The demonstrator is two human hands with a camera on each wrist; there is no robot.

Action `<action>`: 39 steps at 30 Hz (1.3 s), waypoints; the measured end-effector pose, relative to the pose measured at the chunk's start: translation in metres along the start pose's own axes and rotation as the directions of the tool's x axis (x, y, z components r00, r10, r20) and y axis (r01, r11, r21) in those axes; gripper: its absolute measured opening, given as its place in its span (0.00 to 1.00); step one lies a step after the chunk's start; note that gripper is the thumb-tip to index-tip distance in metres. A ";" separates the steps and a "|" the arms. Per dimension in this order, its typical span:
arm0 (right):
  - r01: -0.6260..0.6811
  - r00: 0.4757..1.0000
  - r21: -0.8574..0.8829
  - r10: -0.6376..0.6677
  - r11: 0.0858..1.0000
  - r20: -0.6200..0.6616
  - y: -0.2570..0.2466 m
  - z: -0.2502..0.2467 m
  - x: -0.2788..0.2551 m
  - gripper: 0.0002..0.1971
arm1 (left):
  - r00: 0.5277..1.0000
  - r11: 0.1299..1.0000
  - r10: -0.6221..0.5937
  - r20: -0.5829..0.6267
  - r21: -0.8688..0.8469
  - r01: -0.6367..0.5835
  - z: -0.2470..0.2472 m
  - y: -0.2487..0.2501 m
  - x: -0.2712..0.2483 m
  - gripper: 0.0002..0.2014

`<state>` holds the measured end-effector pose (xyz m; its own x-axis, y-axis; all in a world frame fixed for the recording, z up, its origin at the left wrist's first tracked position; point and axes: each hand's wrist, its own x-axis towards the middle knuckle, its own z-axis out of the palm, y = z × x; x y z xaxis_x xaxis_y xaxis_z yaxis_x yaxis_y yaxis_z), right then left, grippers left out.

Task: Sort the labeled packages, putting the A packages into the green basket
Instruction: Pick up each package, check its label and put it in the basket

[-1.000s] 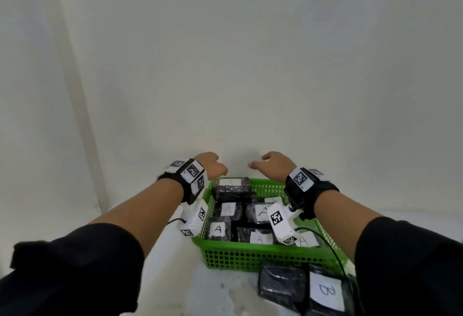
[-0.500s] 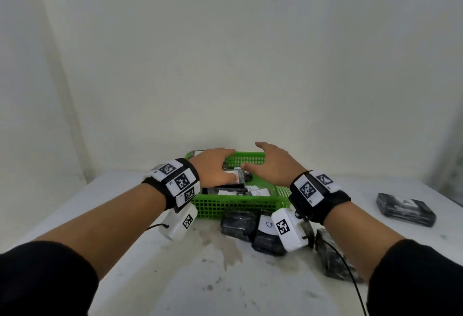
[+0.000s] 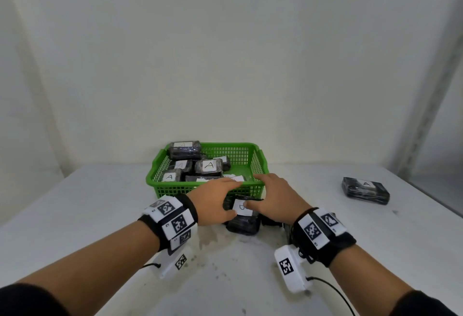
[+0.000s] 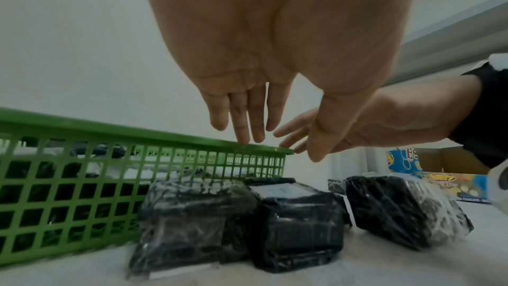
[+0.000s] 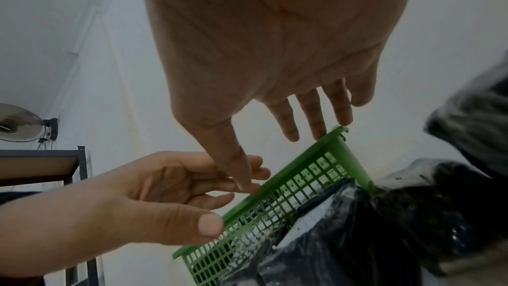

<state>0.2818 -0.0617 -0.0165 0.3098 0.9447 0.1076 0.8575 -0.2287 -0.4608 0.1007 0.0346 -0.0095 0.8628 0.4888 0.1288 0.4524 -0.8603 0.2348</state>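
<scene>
The green basket (image 3: 258, 165) stands at the back of the white table and holds several black wrapped packages labeled A (image 3: 208, 166). In front of its near wall lie black packages; the one between my hands (image 3: 244, 223) has a white label I cannot read for sure. My left hand (image 3: 225, 197) and right hand (image 3: 265, 192) hover over these packages at the basket's front rim, fingers straight, holding nothing. The left wrist view shows my left hand (image 4: 247, 129) just above the rim (image 4: 165, 136). Another A package (image 3: 365, 190) lies alone at the right.
A wall rises right behind the basket. The table (image 3: 100, 202) is stained near its middle. A colourful cardboard box (image 4: 429, 173) stands to the right in the left wrist view. A metal shelf (image 5: 55, 160) and a fan (image 5: 19, 125) stand off to the left.
Both hands have drawn back from the far side of the basket, over it, to its front rim. The head view has pulled back, and the lone A package now shows.
</scene>
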 end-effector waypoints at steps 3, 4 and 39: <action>0.040 0.999 -0.048 -0.041 0.998 -0.024 -0.003 0.004 -0.011 0.41 | 0.998 0.996 -0.054 0.044 0.072 0.051 0.004 0.000 -0.001 0.38; 0.053 0.998 -0.068 -0.056 0.996 -0.033 -0.006 0.005 -0.013 0.39 | 0.996 0.993 -0.075 0.053 0.091 0.070 0.005 -0.003 -0.002 0.35; 0.042 0.999 0.817 -0.003 0.575 -0.050 -0.023 0.039 0.015 0.09 | 0.915 0.369 -0.393 -0.090 -0.927 0.068 0.015 -0.046 -0.027 0.16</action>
<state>0.2504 -0.0332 -0.0390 0.3277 0.9324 0.1525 0.1707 0.1003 -0.9802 0.0597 0.0584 -0.0384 0.5919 0.7982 0.1119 0.0167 -0.1509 0.9884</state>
